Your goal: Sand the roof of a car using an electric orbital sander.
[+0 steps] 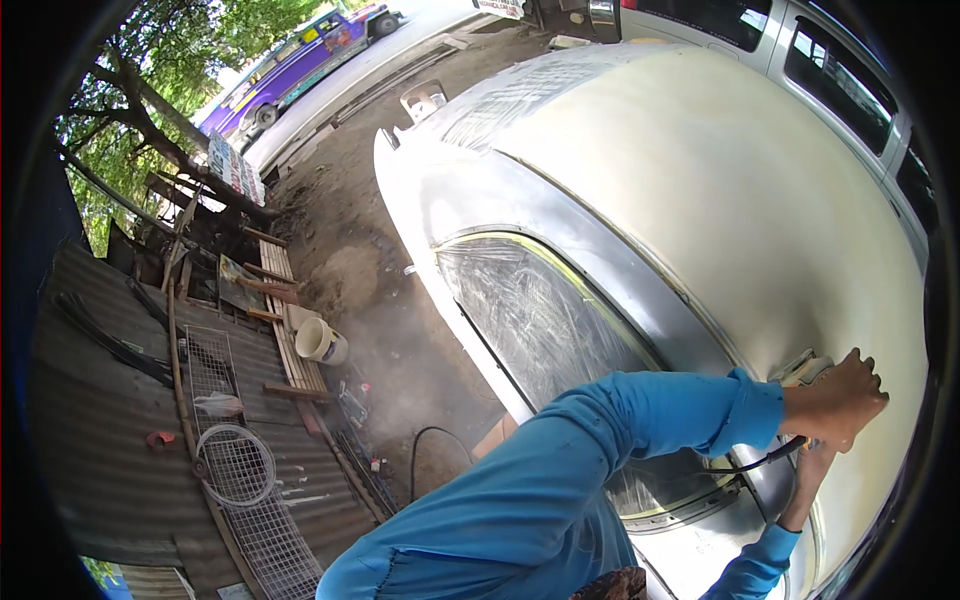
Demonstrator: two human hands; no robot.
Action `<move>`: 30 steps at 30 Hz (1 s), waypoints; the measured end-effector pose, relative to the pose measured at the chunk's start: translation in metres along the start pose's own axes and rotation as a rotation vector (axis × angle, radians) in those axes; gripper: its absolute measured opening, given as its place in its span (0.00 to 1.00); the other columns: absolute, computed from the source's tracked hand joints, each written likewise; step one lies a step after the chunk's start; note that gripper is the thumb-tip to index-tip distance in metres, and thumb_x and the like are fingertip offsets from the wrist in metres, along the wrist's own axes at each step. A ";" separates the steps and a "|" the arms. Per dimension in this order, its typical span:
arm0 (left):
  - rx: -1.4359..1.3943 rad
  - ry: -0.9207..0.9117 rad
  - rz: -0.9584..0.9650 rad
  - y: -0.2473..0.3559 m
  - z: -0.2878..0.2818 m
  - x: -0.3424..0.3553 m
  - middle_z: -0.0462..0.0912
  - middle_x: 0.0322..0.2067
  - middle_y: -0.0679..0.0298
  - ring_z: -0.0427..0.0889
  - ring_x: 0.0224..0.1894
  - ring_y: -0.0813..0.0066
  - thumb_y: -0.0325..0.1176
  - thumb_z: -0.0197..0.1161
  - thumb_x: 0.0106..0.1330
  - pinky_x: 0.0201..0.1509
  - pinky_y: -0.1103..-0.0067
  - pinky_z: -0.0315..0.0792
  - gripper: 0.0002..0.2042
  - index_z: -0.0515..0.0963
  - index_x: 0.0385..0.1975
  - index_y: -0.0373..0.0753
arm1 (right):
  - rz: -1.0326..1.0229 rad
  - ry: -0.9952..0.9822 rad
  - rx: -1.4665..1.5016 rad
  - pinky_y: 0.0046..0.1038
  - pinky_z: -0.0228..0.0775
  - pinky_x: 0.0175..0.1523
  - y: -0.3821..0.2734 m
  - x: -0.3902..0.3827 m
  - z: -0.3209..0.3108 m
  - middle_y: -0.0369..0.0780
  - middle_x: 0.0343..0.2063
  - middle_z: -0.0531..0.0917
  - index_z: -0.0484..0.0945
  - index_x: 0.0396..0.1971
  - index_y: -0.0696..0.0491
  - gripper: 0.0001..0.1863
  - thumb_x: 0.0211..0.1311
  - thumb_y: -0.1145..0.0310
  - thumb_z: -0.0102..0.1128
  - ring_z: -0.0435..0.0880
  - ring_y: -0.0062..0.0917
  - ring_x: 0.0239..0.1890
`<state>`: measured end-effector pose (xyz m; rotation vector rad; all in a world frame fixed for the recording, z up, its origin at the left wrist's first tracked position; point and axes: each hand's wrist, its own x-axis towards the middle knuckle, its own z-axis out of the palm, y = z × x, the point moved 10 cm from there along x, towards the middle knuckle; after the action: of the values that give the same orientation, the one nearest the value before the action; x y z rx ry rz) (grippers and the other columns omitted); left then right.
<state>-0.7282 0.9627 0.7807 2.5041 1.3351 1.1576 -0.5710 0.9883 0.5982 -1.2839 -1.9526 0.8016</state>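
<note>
A power sander (pixel 800 369) rests against the pale cream roof (pixel 690 190) of a car at the right; only part of its head shows past my hands. My left hand (pixel 838 402) is closed over the tool, its fingers curled at the far side. Below it, my right hand (pixel 818 458) grips the sander's body near where a black cord (pixel 760 462) comes out, its fingers mostly hidden. Blue sleeves cover both arms, and my left arm crosses in front of the car's side window (pixel 540 300), which is masked with clear plastic film and yellowish tape.
A silver vehicle (pixel 775 60) stands close beyond the car. At left are a white bucket (pixel 320 342), wooden planks (pixel 275 265), corrugated metal sheeting (pixel 100 300) and wire mesh (pixel 268 540). A dark hose (pixel 415 460) lies by the car. A purple jeepney (pixel 290 70) is on the road.
</note>
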 end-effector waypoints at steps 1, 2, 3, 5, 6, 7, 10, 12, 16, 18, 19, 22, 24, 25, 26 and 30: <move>0.026 -0.077 -0.038 -0.015 -0.005 -0.002 0.84 0.29 0.63 0.80 0.43 0.65 0.35 0.71 0.35 0.47 0.66 0.70 0.17 0.83 0.30 0.40 | 0.029 -0.061 0.046 0.33 0.68 0.63 -0.012 0.012 0.016 0.43 0.56 0.79 0.72 0.61 0.59 0.30 0.67 0.56 0.66 0.77 0.30 0.59; 0.049 -0.061 -0.068 -0.029 -0.020 -0.008 0.84 0.29 0.63 0.80 0.43 0.65 0.34 0.70 0.36 0.47 0.68 0.70 0.16 0.83 0.30 0.40 | 0.002 -0.079 0.021 0.33 0.69 0.62 -0.029 0.025 0.032 0.42 0.54 0.80 0.74 0.59 0.59 0.28 0.66 0.58 0.66 0.78 0.30 0.57; 0.036 -0.044 -0.066 -0.041 -0.037 -0.011 0.84 0.29 0.63 0.80 0.43 0.65 0.34 0.70 0.36 0.47 0.68 0.70 0.16 0.83 0.30 0.40 | 0.019 -0.099 0.025 0.33 0.70 0.60 -0.043 0.037 0.048 0.42 0.52 0.81 0.76 0.57 0.59 0.26 0.65 0.60 0.66 0.79 0.29 0.55; 0.057 -0.140 -0.161 -0.078 -0.057 -0.024 0.85 0.27 0.64 0.81 0.42 0.64 0.33 0.70 0.37 0.46 0.69 0.70 0.16 0.83 0.31 0.41 | -0.129 -0.108 0.080 0.31 0.71 0.60 -0.088 0.062 0.087 0.41 0.54 0.80 0.73 0.60 0.58 0.24 0.67 0.66 0.62 0.79 0.27 0.56; 0.054 -0.113 -0.159 -0.092 -0.074 -0.032 0.85 0.27 0.64 0.81 0.42 0.64 0.33 0.70 0.37 0.46 0.69 0.70 0.16 0.83 0.31 0.41 | -0.113 -0.103 0.077 0.30 0.72 0.59 -0.101 0.074 0.105 0.41 0.54 0.80 0.72 0.61 0.58 0.24 0.68 0.68 0.61 0.79 0.27 0.56; 0.063 -0.071 -0.183 -0.108 -0.093 -0.041 0.85 0.28 0.64 0.81 0.42 0.64 0.32 0.70 0.38 0.47 0.69 0.70 0.16 0.84 0.32 0.40 | -0.162 -0.148 0.079 0.31 0.72 0.59 -0.121 0.085 0.126 0.41 0.55 0.80 0.73 0.61 0.57 0.23 0.66 0.70 0.61 0.79 0.27 0.56; 0.063 0.040 -0.226 -0.150 -0.143 -0.070 0.86 0.30 0.65 0.82 0.43 0.63 0.30 0.69 0.41 0.48 0.70 0.72 0.18 0.84 0.36 0.41 | -0.299 -0.151 0.091 0.32 0.72 0.59 -0.179 0.113 0.185 0.42 0.54 0.81 0.75 0.58 0.58 0.25 0.60 0.70 0.66 0.80 0.29 0.55; 0.050 0.116 -0.242 -0.174 -0.173 -0.088 0.87 0.31 0.64 0.83 0.44 0.63 0.29 0.68 0.42 0.48 0.69 0.72 0.19 0.85 0.39 0.41 | -0.388 -0.110 0.096 0.33 0.72 0.59 -0.220 0.130 0.208 0.44 0.53 0.82 0.76 0.56 0.59 0.27 0.55 0.69 0.70 0.81 0.31 0.55; 0.139 0.152 -0.381 -0.226 -0.230 -0.118 0.88 0.35 0.64 0.84 0.45 0.62 0.31 0.67 0.45 0.49 0.68 0.74 0.20 0.84 0.43 0.44 | -0.442 -0.354 0.155 0.34 0.73 0.58 -0.294 0.154 0.287 0.45 0.52 0.81 0.77 0.54 0.59 0.27 0.52 0.69 0.71 0.82 0.34 0.54; 0.166 0.152 -0.428 -0.250 -0.257 -0.133 0.88 0.36 0.64 0.84 0.45 0.62 0.31 0.68 0.45 0.49 0.67 0.75 0.20 0.84 0.43 0.44 | -0.482 -0.391 0.199 0.35 0.73 0.57 -0.328 0.165 0.317 0.45 0.52 0.81 0.78 0.53 0.59 0.27 0.51 0.69 0.71 0.82 0.34 0.54; 0.158 0.141 -0.470 -0.264 -0.268 -0.141 0.88 0.36 0.64 0.85 0.45 0.61 0.32 0.67 0.46 0.48 0.68 0.77 0.20 0.84 0.43 0.44 | -0.550 -0.437 0.280 0.35 0.73 0.56 -0.348 0.166 0.331 0.45 0.52 0.81 0.78 0.52 0.58 0.27 0.50 0.68 0.72 0.82 0.35 0.53; 0.131 0.168 -0.534 -0.296 -0.302 -0.167 0.88 0.37 0.63 0.85 0.45 0.60 0.34 0.66 0.46 0.47 0.68 0.78 0.20 0.84 0.44 0.43 | -0.652 -0.450 0.270 0.33 0.75 0.53 -0.388 0.172 0.369 0.45 0.46 0.84 0.81 0.46 0.59 0.21 0.49 0.71 0.70 0.84 0.32 0.49; 0.103 0.215 -0.571 -0.315 -0.326 -0.183 0.88 0.37 0.62 0.86 0.44 0.58 0.35 0.66 0.46 0.47 0.68 0.79 0.21 0.84 0.44 0.42 | -0.751 -0.400 0.177 0.32 0.76 0.50 -0.414 0.180 0.391 0.44 0.41 0.88 0.82 0.42 0.60 0.18 0.49 0.74 0.68 0.86 0.29 0.47; 0.087 0.224 -0.586 -0.325 -0.336 -0.190 0.88 0.37 0.61 0.86 0.43 0.57 0.36 0.66 0.46 0.47 0.68 0.79 0.22 0.84 0.45 0.42 | -0.811 -0.389 0.167 0.32 0.76 0.50 -0.426 0.181 0.402 0.45 0.42 0.88 0.82 0.43 0.60 0.19 0.49 0.73 0.68 0.87 0.29 0.47; 0.113 0.247 -0.590 -0.333 -0.347 -0.197 0.88 0.37 0.60 0.86 0.43 0.57 0.36 0.66 0.46 0.47 0.68 0.79 0.22 0.84 0.45 0.42 | -0.814 -0.441 0.156 0.35 0.76 0.51 -0.434 0.186 0.415 0.46 0.44 0.87 0.82 0.44 0.58 0.22 0.46 0.67 0.72 0.86 0.35 0.48; 0.086 0.264 -0.608 -0.360 -0.363 -0.211 0.88 0.37 0.60 0.86 0.41 0.56 0.36 0.66 0.48 0.47 0.68 0.79 0.21 0.85 0.46 0.41 | -0.671 -0.458 0.031 0.37 0.77 0.53 -0.436 0.205 0.447 0.47 0.43 0.86 0.83 0.44 0.56 0.31 0.37 0.55 0.78 0.85 0.40 0.48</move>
<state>-1.2806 0.9328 0.7751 1.8003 2.0483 1.3102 -1.2187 0.9758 0.7115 -0.3654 -2.4978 0.8050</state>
